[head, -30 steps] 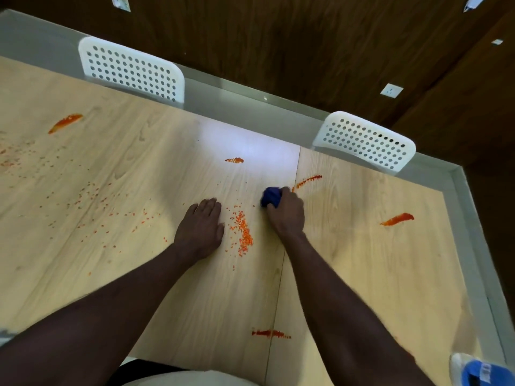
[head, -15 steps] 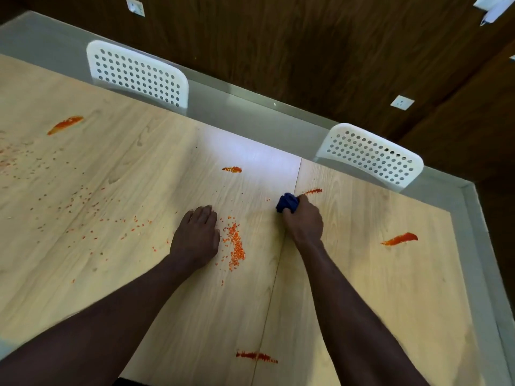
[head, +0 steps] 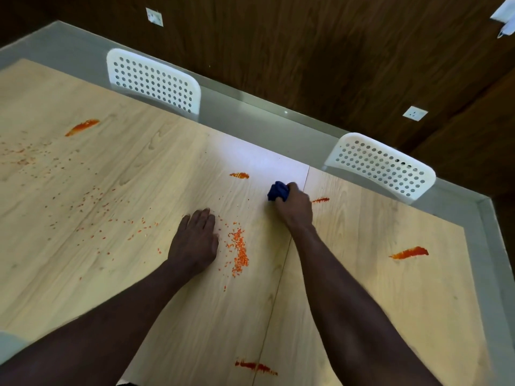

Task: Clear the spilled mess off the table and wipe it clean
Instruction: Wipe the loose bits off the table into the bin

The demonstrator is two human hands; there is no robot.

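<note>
Two forearms of mine reach out over the pale wooden table, and nearest to me a dark red smear lies across the seam between its two boards. Further out, my left hand rests palm down on the wood, its fingers straight, close together and holding nothing. Just beside it on the right sits a narrow heap of orange grains, apart from the hand but near its thumb side. Off to the right, well apart from both hands, is a longer orange streak. Loose grains are scattered thinly over the left board. Beyond the heap, my right hand presses down close to the seam, its fingers curled tight round a bunched blue cloth that pokes out on the far left side of the fist and touches the wood. A short orange mark lies just to the right of that hand, and a small orange blotch lies a little beyond and left of the cloth. Far out on the left board is another orange streak. Past the far edge stand two white perforated chair backs, one on the left and one on the right, against dark wooden panelling.
</note>
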